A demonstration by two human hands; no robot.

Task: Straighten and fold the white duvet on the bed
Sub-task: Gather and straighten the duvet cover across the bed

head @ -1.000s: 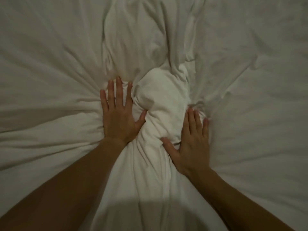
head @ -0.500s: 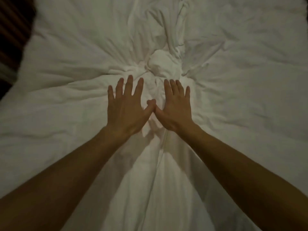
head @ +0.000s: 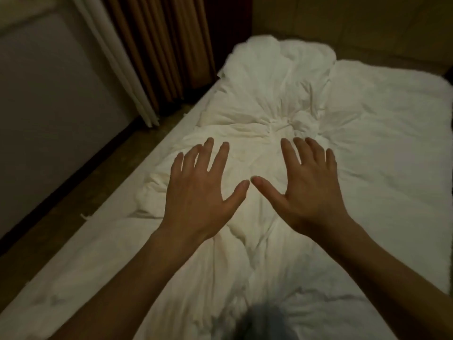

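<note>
A white duvet (head: 282, 114) is being shown spread over the bed (head: 81, 261), its soft cloth bunched into a knot of radiating creases near the middle and heaped in a rumpled mound toward the far end. The bed is being flanked on the left by a dark floor strip (head: 81, 192), a pale wall (head: 49, 94) and pleated brown curtains (head: 159, 45). The left hand (head: 198, 192) and right hand (head: 308, 190) are being held flat above the duvet, fingers spread wide and holding nothing, thumbs nearly meeting.

Dim warm light, soft overall blur, wide-angle bending at edges
</note>
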